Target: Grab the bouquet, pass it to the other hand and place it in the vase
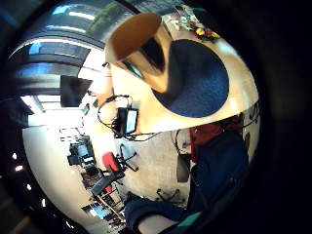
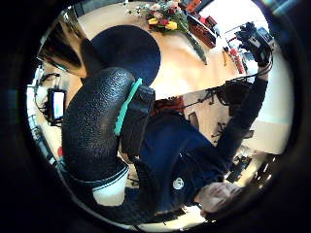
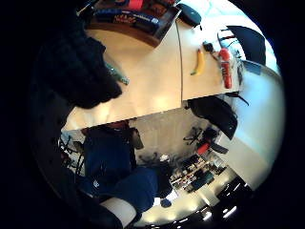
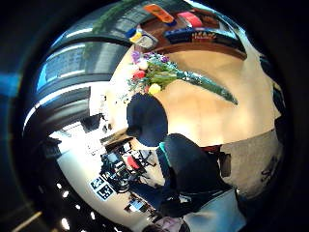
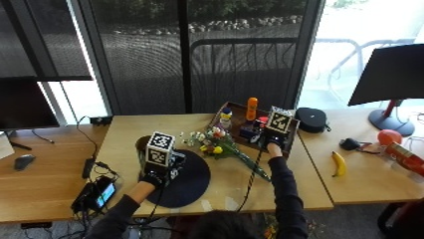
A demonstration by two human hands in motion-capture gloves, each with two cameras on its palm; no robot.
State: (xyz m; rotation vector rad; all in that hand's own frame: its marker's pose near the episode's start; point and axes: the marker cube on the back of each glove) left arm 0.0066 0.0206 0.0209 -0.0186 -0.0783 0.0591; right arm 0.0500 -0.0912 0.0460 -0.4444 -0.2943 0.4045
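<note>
The table is pale wood, and on it lies a round dark mat. At the mat's far left edge stands the vase, mostly hidden in the outside view behind the left hand; the left little finger side palm view shows it as a shiny gold cone with a wide mouth, standing on the mat's edge. A dark tray of bottles sits at the table's far side.

The bouquet lies flat on the table between the mat and the tray. Its flower heads, yellow, red, white and purple, point toward the vase and lie just beside the mat's far edge; its green stems run the other way, slanting toward the person's edge of the table.

The left hand hovers over the mat, near the vase and apart from the flower heads. One of its fingers curves across the left thumb side palm view and holds nothing; I cannot tell the state of the rest.

The right hand is above the tray's near edge, just beyond the stems and not touching them. Its fingers show curled with nothing in them.

A banana lies well apart on the right.
</note>
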